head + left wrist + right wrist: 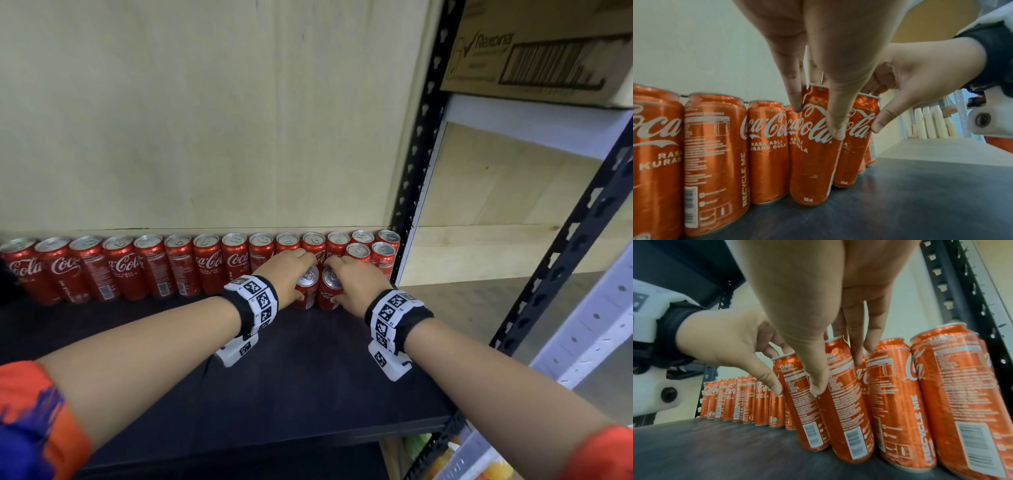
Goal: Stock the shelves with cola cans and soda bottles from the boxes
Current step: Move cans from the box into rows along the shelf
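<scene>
Each hand holds one red cola can from above on the dark shelf [274, 377]. My left hand [291, 270] grips the left can [306, 291], thumb in front and fingers behind, as the left wrist view shows on this can [813, 162]. My right hand [349, 281] grips the right can [330, 289] the same way, and that can [849, 418] leans a little in the right wrist view. The two cans touch side by side, bottoms on or near the shelf. Behind them a long row of cans [178, 263] lines the back wall. Two more cans [371, 253] stand in front at the right end.
A black perforated upright [421, 154] bounds the shelf on the right. A cardboard box [534, 51] sits on a higher shelf beyond it. A white rack [582, 325] stands at the right. The wooden back panel [205, 120] closes the rear. Bare dark shelf lies in front of the row.
</scene>
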The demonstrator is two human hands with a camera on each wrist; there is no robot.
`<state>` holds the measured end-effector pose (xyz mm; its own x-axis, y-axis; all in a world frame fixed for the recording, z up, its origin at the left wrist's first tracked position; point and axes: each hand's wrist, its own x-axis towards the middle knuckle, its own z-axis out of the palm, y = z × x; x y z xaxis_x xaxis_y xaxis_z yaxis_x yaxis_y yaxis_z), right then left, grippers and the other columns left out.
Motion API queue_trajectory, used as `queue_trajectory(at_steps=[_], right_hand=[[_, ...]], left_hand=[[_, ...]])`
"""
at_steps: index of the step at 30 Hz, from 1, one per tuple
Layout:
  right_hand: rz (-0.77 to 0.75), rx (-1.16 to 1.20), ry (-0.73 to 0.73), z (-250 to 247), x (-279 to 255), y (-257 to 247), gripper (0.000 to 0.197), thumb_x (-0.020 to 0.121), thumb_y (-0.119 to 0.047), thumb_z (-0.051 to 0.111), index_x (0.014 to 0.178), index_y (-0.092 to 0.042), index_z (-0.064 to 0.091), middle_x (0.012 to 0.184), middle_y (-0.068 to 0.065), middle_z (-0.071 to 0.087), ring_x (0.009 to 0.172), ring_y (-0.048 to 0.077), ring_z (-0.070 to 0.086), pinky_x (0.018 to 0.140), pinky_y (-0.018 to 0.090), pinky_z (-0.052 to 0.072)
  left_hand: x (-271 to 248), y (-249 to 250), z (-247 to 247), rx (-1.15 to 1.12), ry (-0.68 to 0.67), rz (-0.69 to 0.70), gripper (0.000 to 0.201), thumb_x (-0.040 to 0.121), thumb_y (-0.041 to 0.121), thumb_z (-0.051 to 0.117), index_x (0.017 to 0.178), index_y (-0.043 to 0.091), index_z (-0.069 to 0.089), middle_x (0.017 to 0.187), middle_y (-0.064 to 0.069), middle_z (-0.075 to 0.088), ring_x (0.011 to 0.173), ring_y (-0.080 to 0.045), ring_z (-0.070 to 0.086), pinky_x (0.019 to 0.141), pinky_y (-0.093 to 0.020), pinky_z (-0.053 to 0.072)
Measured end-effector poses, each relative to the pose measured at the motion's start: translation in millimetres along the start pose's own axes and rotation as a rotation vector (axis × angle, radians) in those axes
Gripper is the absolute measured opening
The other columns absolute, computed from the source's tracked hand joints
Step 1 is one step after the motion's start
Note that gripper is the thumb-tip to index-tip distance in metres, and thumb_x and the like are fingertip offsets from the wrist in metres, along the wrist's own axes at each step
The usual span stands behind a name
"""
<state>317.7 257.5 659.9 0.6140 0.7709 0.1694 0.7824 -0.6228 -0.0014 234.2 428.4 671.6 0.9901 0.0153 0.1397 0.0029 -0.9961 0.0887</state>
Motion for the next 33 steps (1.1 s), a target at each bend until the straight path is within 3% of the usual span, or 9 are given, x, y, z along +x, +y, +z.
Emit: queue_trajectory(at_steps=[4, 7, 12, 14, 16, 21, 27, 33], right_hand=[[0.028, -0.096, 0.055, 3.9, 14.9, 6.6, 0.068, 0.083, -0.034, 0.075, 0.143, -0.023, 0.044, 0.133, 0.002, 0.059, 0.126, 0.028, 0.047, 0.103, 0.044, 0.038], [0.039, -0.107, 0.073, 4.0, 25.1, 8.9, 0.072, 0.084, -0.042, 0.075, 0.146, -0.024, 0.042, 0.137, 0.0, 0.058, 0.13, 0.027, 0.04, 0.106, 0.045, 0.034], [0.054, -0.077, 0.124, 10.9, 28.2, 11.0, 0.078, 0.09, -0.049, 0.067, 0.156, -0.025, 0.032, 0.154, -0.007, 0.045, 0.141, 0.028, 0.029, 0.11, 0.048, 0.025], [0.05, -0.073, 0.14, 14.7, 27.9, 11.7, 0.078, 0.092, -0.05, 0.065, 0.157, -0.026, 0.029, 0.16, -0.008, 0.037, 0.145, 0.028, 0.024, 0.111, 0.049, 0.022], [0.048, -0.061, 0.142, 18.1, 29.2, 13.1, 0.077, 0.094, -0.05, 0.062, 0.158, -0.025, 0.027, 0.163, -0.008, 0.031, 0.15, 0.028, 0.019, 0.113, 0.052, 0.019], [0.025, -0.053, 0.137, 24.8, 38.8, 23.0, 0.072, 0.1, -0.048, 0.053, 0.16, -0.021, 0.023, 0.167, -0.005, 0.022, 0.156, 0.02, 0.008, 0.124, 0.058, 0.002], [0.005, -0.022, 0.147, 33.4, 41.4, 22.9, 0.072, 0.102, -0.048, 0.048, 0.161, -0.019, 0.018, 0.168, -0.001, 0.019, 0.156, 0.019, 0.014, 0.124, 0.057, -0.003], [0.023, -0.007, 0.102, 27.8, 38.1, 17.6, 0.077, 0.1, -0.053, 0.046, 0.162, -0.018, 0.017, 0.169, 0.0, 0.017, 0.156, 0.021, 0.013, 0.123, 0.06, -0.002]], left_hand=[[13.8, -4.0, 0.1, 0.015, 0.008, -0.008, 0.069, 0.078, 0.022, 0.085, 0.136, 0.012, 0.05, 0.131, -0.005, 0.054, 0.12, -0.025, 0.054, 0.099, -0.035, 0.044], [24.0, -9.8, 1.4, 0.048, 0.018, -0.015, 0.07, 0.082, 0.025, 0.082, 0.141, 0.012, 0.046, 0.136, -0.006, 0.051, 0.125, -0.026, 0.051, 0.104, -0.037, 0.044], [27.6, -21.9, 17.1, 0.255, 0.043, 0.018, 0.094, 0.089, 0.045, 0.07, 0.159, 0.011, 0.017, 0.16, -0.005, 0.027, 0.149, -0.028, 0.02, 0.124, -0.04, 0.016], [26.8, -26.7, 25.0, 0.276, 0.044, -0.003, 0.102, 0.088, 0.049, 0.07, 0.161, 0.013, 0.007, 0.165, -0.003, 0.017, 0.153, -0.029, 0.008, 0.125, -0.042, 0.004], [28.8, -29.9, 30.2, 0.284, 0.041, -0.02, 0.102, 0.09, 0.049, 0.067, 0.161, 0.015, 0.002, 0.167, -0.001, 0.011, 0.155, -0.028, 0.001, 0.125, -0.044, 0.0], [37.8, -31.8, 33.2, 0.298, 0.028, -0.018, 0.102, 0.09, 0.048, 0.068, 0.161, 0.015, 0.003, 0.169, 0.0, 0.007, 0.156, -0.026, -0.003, 0.126, -0.05, 0.004], [39.2, -34.2, 36.8, 0.291, 0.026, -0.048, 0.103, 0.088, 0.05, 0.069, 0.161, 0.018, 0.003, 0.169, 0.001, 0.005, 0.156, -0.024, -0.001, 0.125, -0.052, 0.006], [45.3, -33.0, 22.6, 0.27, 0.0, -0.022, 0.103, 0.083, 0.048, 0.075, 0.16, 0.017, 0.014, 0.166, -0.002, 0.017, 0.153, -0.027, 0.014, 0.125, -0.051, 0.012]])
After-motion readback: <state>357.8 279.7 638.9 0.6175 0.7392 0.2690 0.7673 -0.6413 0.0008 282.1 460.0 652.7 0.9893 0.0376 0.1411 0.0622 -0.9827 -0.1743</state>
